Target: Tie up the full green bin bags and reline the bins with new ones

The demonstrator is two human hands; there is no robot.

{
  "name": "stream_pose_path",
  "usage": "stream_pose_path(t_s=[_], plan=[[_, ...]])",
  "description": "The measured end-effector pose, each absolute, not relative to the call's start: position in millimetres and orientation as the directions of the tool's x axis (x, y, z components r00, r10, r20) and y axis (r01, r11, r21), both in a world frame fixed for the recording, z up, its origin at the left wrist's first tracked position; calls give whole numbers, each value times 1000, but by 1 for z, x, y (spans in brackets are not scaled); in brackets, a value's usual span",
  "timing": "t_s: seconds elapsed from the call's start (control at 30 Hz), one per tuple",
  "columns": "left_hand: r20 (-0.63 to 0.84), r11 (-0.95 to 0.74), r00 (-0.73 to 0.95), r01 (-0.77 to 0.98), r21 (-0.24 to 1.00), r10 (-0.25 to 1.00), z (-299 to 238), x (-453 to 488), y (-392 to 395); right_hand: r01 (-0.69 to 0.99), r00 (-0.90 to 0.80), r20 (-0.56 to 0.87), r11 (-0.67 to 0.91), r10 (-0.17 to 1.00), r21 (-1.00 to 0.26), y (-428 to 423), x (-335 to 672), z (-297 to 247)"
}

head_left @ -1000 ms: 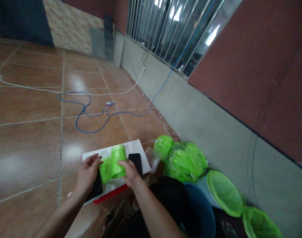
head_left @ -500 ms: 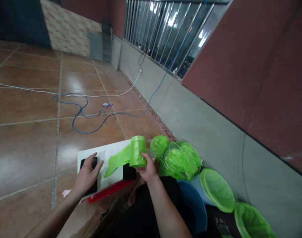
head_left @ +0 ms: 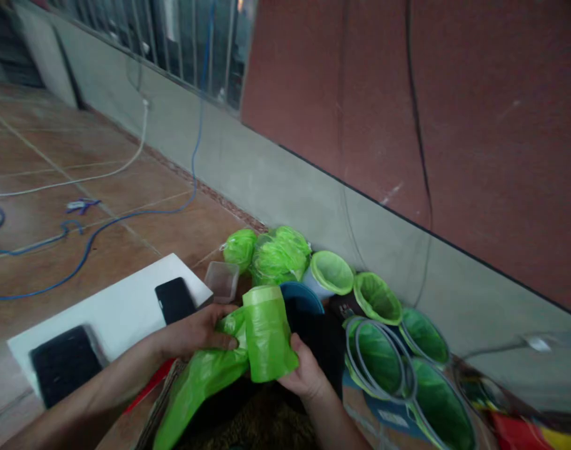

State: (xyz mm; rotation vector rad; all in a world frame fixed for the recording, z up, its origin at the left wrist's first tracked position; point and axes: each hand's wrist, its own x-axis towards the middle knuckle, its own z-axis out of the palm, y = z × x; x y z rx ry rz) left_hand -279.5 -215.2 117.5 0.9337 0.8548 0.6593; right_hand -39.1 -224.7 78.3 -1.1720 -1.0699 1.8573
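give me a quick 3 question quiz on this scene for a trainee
1. True or false: the black phone lies on the white board.
2. Which hand is nearer the phone, left or right?
3. Fill the gap: the bucket rim just beyond the roll of green plastic is ____.

Key: 1 true; 2 left hand; 3 blue
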Motion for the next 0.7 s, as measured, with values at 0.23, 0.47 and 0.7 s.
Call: stream_pose_path(t_s=[0.23,0.47,0.7], plan=[[-496,640,550,-94,763,672,112,-227,-227,176,-161,-452,-425,877,-888,-278,38,78],[-634,704,400,-41,709,662,120,-269,-231,608,35,-293,-253,956,-752,-283,3,59],[-671,709,286,-42,704,684,106,-298,-237,649,77,-277,-259,958,-716,-274,-5,35]])
